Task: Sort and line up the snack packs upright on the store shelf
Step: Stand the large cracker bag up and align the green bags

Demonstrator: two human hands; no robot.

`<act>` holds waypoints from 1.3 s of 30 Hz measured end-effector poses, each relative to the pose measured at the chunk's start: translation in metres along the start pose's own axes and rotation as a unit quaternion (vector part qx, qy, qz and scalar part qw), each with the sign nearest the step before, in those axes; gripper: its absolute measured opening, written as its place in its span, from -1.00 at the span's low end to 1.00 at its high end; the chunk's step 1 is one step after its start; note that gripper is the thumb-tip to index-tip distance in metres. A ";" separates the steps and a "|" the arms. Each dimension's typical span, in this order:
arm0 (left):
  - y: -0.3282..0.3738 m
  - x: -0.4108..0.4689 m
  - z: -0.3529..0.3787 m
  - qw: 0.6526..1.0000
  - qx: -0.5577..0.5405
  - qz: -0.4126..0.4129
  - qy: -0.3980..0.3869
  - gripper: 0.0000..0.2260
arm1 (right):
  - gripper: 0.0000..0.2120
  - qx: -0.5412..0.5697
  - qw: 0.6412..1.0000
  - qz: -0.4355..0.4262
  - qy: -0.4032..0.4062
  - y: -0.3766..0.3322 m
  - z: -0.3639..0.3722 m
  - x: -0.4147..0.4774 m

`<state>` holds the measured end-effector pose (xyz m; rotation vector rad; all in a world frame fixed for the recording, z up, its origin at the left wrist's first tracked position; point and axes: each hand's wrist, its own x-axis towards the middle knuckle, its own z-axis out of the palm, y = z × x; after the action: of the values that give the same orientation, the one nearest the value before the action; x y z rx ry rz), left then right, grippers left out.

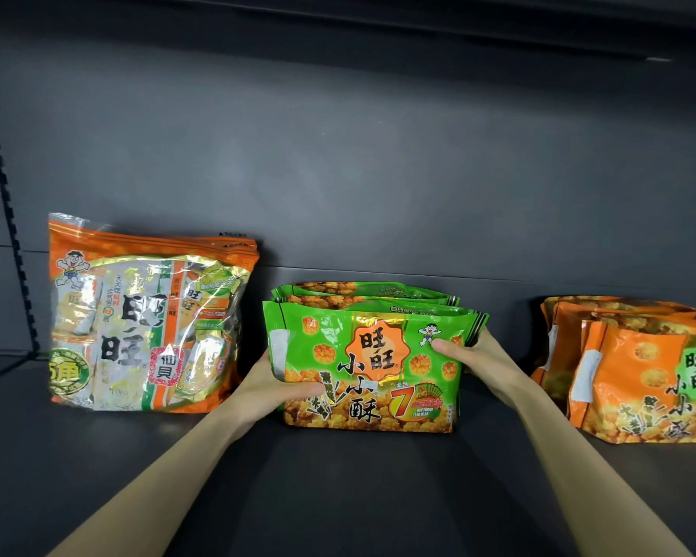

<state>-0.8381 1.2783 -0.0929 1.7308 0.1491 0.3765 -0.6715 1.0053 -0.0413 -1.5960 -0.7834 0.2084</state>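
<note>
The dark shelf point(338, 496) carries three groups of snack packs, well apart from one another, in front of a grey back panel point(378, 154). At the left stand the large orange bags point(145, 315), upright and one behind another; the front one has a clear window, and through it show small individually wrapped packets, crowded together. At the right sit the orange packs point(639, 379), several deep, leaning back slightly, partly cut by the frame edge; their contents are hidden behind printed film.

In the middle is the row of green packs point(362, 293) — at least three, standing upright and pressed close, front to back. The front green pack point(370, 363) faces the camera, its base on the shelf, its film opaque and printed with round golden puffs, so what is inside cannot be seen.

Both bare forearms reach in from the bottom of the view. The left hand point(274, 387) grips the lower left side of the front green pack, thumb point(302, 389) laid across its face and fingers curled out of sight behind. The right hand point(471, 355) holds the upper right side — thumb point(447, 347) pressed flat on the front, fingers wrapped round the crimped edge behind the packs.
</note>
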 end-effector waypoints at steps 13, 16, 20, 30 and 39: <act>0.002 0.002 0.001 1.000 0.008 0.008 -0.007 -0.36 | -0.57 -0.012 1.000 0.006 0.010 -0.005 0.000 -0.003; 0.000 0.003 0.000 1.000 0.009 0.002 -0.007 -0.32 | -0.58 -0.013 1.000 0.007 0.011 -0.005 0.000 -0.003; 0.000 0.004 0.000 1.000 0.021 -0.001 -0.018 -0.30 | -0.42 -0.013 1.000 0.008 0.014 -0.005 -0.002 -0.004; 0.002 0.005 0.002 0.999 0.041 -0.015 -0.017 -0.30 | -0.67 -0.018 1.000 0.015 0.021 -0.008 -0.002 -0.008; 0.005 0.001 0.003 0.999 0.036 -0.011 -0.013 -0.26 | -0.53 -0.023 0.999 0.027 0.027 -0.010 -0.001 -0.011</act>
<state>-0.8363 1.2745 -0.0886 1.8036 0.1648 0.3368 -0.6831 0.9979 -0.0348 -1.6616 -0.7084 0.1870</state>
